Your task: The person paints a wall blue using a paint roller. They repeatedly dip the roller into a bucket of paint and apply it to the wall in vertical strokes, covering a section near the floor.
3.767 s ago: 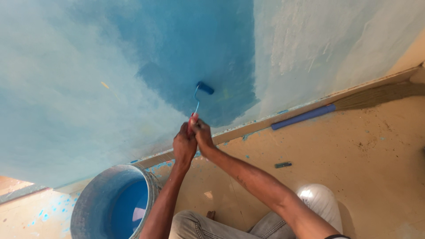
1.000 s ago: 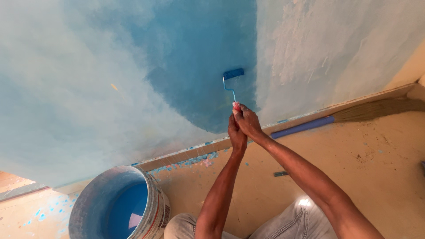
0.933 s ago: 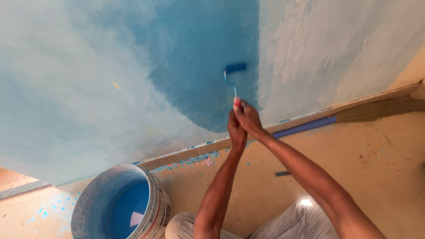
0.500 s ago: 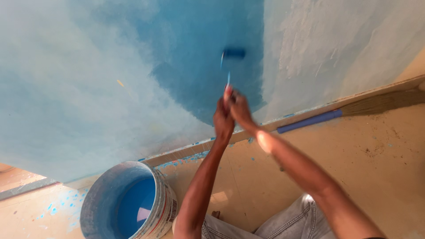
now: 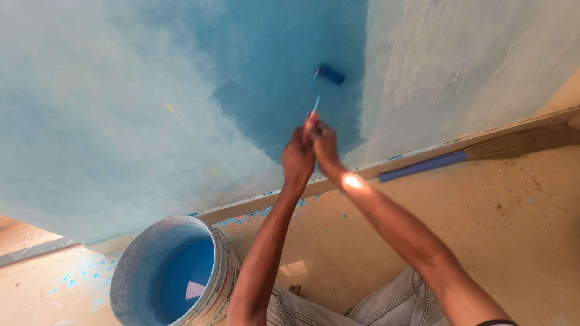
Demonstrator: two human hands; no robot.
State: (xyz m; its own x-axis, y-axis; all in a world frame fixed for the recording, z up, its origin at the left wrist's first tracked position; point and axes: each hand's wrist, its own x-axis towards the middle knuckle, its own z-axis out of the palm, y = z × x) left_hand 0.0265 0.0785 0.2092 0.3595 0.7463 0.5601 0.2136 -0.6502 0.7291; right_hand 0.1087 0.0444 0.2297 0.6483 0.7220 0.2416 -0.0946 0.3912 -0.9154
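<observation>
Below the arms, a bucket (image 5: 175, 274) of blue paint sits near. Left hand (image 5: 298, 162) and right hand (image 5: 324, 145) clamp together on the roller (image 5: 330, 75) handle, its head on the wall (image 5: 109, 108); even pressure and overlapping strokes would serve best.

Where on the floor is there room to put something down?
The tan floor is bare on the right, between the blue-handled broom by the wall and the person's knee. It is crowded on the left, where the round paint bucket of blue paint stands. Both hands grip the small blue roller.
</observation>
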